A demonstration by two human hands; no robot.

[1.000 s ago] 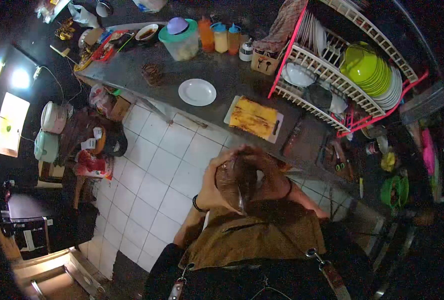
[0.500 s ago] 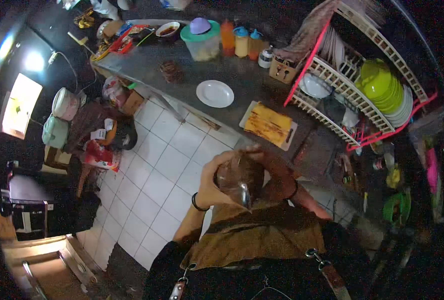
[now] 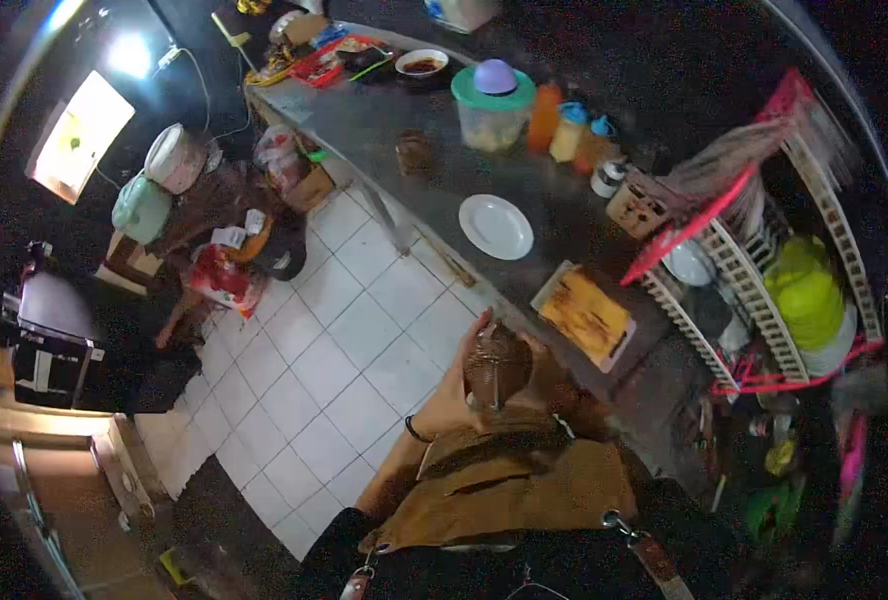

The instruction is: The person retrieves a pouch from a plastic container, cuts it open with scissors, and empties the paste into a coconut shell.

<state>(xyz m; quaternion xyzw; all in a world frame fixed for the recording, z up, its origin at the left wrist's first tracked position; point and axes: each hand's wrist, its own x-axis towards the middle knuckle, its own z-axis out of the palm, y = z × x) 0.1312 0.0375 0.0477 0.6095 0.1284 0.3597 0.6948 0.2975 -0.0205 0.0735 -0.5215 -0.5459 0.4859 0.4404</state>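
A rounded brown object [image 3: 499, 365], shiny as if wrapped in clear plastic, is held close to my apron. My left hand [image 3: 454, 392] wraps around its left side, with a dark band on the wrist. Around the right side is my right hand [image 3: 549, 378], dim and partly shadowed. Beyond my hands, a yellow slab with brown streaks [image 3: 586, 315] lies on a white cutting board [image 3: 619, 362] on the counter. A white oval plate [image 3: 496, 227] rests to the left of the board.
On the dark counter [image 3: 364, 115] stand a green-lidded tub [image 3: 494, 115], sauce bottles [image 3: 568, 132], a cardboard box [image 3: 636, 206] and a small dish [image 3: 422, 64]. A dish rack [image 3: 754, 290] is at right. Bags and pots [image 3: 175, 158] sit at left.
The view has turned, so the counter, plate and board appear farther right and lower. My hands still hold the brown object, which now appears more upright, with its pointed end less visible.
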